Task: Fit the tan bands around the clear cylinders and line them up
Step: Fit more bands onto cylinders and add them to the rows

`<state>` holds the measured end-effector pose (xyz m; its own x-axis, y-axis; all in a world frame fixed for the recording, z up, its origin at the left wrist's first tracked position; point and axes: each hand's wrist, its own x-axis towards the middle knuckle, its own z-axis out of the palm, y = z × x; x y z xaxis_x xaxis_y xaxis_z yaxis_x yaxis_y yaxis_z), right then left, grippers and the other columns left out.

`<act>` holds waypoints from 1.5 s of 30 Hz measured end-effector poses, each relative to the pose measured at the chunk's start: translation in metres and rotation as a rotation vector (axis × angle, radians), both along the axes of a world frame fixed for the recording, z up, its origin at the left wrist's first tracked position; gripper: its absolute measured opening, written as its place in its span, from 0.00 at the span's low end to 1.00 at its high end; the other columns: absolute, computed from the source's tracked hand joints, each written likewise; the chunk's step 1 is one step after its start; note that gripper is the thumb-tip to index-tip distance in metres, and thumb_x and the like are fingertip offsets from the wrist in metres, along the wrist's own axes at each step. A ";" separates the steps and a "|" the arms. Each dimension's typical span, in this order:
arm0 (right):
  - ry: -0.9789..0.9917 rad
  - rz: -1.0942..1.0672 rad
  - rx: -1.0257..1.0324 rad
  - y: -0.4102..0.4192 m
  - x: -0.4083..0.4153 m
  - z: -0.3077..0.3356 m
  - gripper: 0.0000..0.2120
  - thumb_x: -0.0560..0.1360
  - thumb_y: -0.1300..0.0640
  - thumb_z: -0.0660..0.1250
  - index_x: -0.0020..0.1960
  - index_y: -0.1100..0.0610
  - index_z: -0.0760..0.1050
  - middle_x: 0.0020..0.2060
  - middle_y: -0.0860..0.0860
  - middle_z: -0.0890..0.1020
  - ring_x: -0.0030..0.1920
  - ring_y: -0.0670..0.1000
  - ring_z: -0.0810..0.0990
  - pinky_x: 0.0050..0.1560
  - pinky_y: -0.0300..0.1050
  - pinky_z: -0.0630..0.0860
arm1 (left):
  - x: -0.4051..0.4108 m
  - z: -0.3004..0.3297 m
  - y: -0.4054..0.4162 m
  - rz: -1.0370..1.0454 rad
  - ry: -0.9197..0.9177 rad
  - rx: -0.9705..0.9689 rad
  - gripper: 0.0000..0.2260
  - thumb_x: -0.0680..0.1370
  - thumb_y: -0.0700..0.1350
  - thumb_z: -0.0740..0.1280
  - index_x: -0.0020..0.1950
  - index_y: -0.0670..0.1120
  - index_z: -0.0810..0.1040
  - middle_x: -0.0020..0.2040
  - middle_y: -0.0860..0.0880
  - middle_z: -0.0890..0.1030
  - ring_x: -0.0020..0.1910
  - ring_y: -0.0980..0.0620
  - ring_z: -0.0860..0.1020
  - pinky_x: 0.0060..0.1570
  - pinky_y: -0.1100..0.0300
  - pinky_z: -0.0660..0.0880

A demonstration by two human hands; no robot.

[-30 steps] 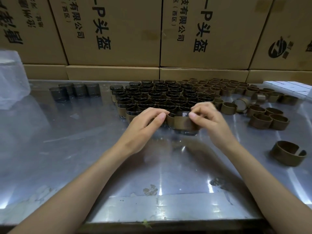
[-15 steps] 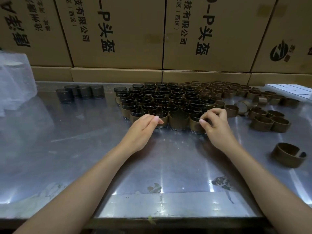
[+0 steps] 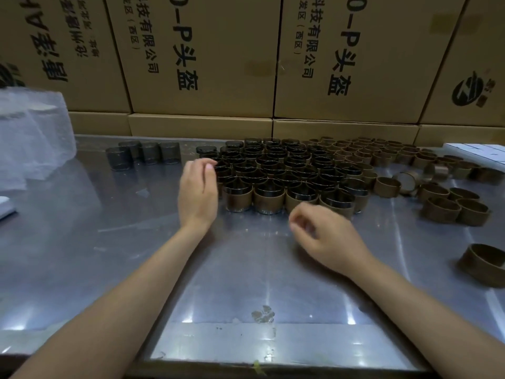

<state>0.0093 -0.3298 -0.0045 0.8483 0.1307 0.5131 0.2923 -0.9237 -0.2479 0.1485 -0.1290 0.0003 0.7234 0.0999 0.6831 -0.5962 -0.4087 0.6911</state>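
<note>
A tight block of banded cylinders stands in rows at the middle of the metal table. Its front row shows tan bands under clear rims. Several bare clear cylinders stand apart at the back left. Loose tan bands lie scattered to the right, and one split band sits alone near the right edge. My left hand hovers at the block's left side, fingers loosely curled, holding nothing. My right hand is just in front of the front row, fingers loosely curled and blurred, also holding nothing.
Stacked cardboard boxes wall off the back of the table. A clear plastic bag stands at the far left. White flat pieces lie at the back right. The table's near edge runs along the bottom.
The banded cylinder that both hands held now stands in the front row. My left hand has moved left and back; my right hand has let go and pulled toward me.
</note>
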 end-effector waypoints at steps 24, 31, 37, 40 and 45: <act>0.248 0.015 -0.126 0.008 0.009 -0.005 0.03 0.75 0.43 0.58 0.44 0.41 0.64 0.44 0.33 0.71 0.43 0.40 0.71 0.37 0.38 0.67 | 0.182 0.018 0.157 0.460 0.535 1.091 0.21 0.81 0.54 0.57 0.70 0.45 0.71 0.79 0.42 0.50 0.77 0.40 0.47 0.73 0.46 0.54; 0.272 0.006 -0.137 0.008 0.008 -0.003 0.05 0.75 0.44 0.58 0.44 0.38 0.62 0.46 0.33 0.70 0.45 0.39 0.71 0.37 0.37 0.66 | 0.197 0.014 0.167 0.461 0.538 1.110 0.21 0.81 0.55 0.57 0.68 0.45 0.73 0.79 0.42 0.51 0.77 0.40 0.47 0.73 0.46 0.53; 0.281 -0.003 -0.148 0.010 0.008 -0.002 0.05 0.76 0.44 0.58 0.44 0.39 0.62 0.47 0.32 0.69 0.46 0.39 0.71 0.37 0.36 0.65 | 0.203 0.016 0.172 0.470 0.608 1.160 0.22 0.81 0.58 0.56 0.72 0.49 0.71 0.79 0.44 0.48 0.77 0.41 0.43 0.74 0.46 0.50; 0.279 -0.010 -0.161 0.011 0.007 -0.002 0.05 0.76 0.44 0.57 0.44 0.39 0.61 0.48 0.30 0.69 0.46 0.38 0.70 0.37 0.35 0.65 | 0.204 0.016 0.170 0.461 0.627 1.177 0.23 0.81 0.58 0.55 0.72 0.50 0.70 0.79 0.45 0.47 0.77 0.41 0.42 0.74 0.46 0.49; 0.285 -0.006 -0.149 0.012 0.007 -0.001 0.06 0.76 0.44 0.58 0.43 0.38 0.61 0.47 0.30 0.69 0.45 0.37 0.70 0.37 0.36 0.66 | 0.203 0.016 0.170 0.500 0.584 1.197 0.24 0.81 0.58 0.56 0.72 0.47 0.71 0.78 0.43 0.55 0.77 0.42 0.49 0.73 0.48 0.53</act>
